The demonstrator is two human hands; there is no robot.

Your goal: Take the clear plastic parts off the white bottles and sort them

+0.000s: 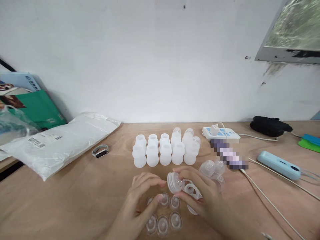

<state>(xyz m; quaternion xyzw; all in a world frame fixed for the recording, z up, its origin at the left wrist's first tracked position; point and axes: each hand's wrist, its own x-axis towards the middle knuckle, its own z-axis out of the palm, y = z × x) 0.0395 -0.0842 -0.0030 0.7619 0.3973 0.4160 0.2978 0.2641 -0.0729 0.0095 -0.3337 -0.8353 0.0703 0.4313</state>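
Note:
My right hand (200,196) is closed around a clear ribbed screw ring with a teat in it (174,182), held just above the table. My left hand (141,196) pinches a small clear silicone teat (164,199) next to that ring. Several more clear teats (163,224) lie on the wooden table (75,196) under and in front of my hands. Behind them stand two rows of white frosted bottles (165,150), some capped. A few clear domed caps (212,167) lie to the right of my right hand.
A white plastic bag (60,141) and a wristband (100,151) lie at the left. A power strip (221,133), a black item (268,126), a pale blue device (278,165) and white cables (270,200) sit at the right. A white wall rises behind.

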